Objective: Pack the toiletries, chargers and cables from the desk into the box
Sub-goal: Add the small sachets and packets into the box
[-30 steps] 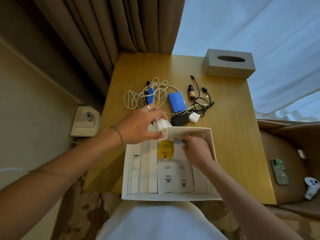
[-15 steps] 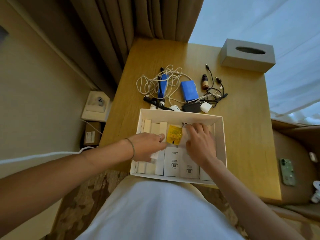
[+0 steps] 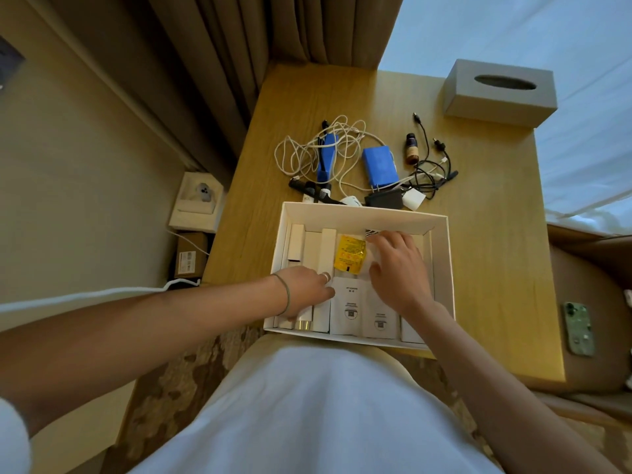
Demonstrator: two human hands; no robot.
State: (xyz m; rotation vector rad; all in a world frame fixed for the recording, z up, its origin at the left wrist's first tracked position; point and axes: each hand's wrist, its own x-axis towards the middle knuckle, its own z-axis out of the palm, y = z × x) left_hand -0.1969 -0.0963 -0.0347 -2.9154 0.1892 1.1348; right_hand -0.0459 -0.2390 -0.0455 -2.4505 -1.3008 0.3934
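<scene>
Hands work inside the white box (image 3: 441, 268), which sits on the near part of the wooden desk (image 3: 496, 268) with its open top facing up. The left hand (image 3: 304, 290) reaches into the box's near-left part, palm down, its fingers extended and lying on slim white packets (image 3: 321, 316) packed upright along that side; whether it grips any of them cannot be told. The right hand (image 3: 398, 268) lies palm down toward the box's far-right part, fingers spread and fairly straight, fingertips touching a small striped item (image 3: 371, 231) at the far wall, with nothing clearly held. Between the two hands a yellow sachet (image 3: 349, 254) lies flat, and in front of it two white sachets (image 3: 366, 314) with printed codes lie side by side. More white boxed toiletries (image 3: 297, 246) stand along the far-left wall. Beyond the box, on the desk, lie a tangled white cable (image 3: 301, 155) around a blue object (image 3: 326, 155), a blue power bank (image 3: 379, 164), a small brown bottle (image 3: 412, 150), a knot of black cables (image 3: 432, 169), a black charger (image 3: 384, 199), a white charger (image 3: 413, 199) and a black comb (image 3: 309, 188), the last three just beside the box's far wall. A grey tissue box (image 3: 499, 94) stands at the desk's far-right corner. A green phone (image 3: 578, 328) rests on a seat to the right of the desk.
</scene>
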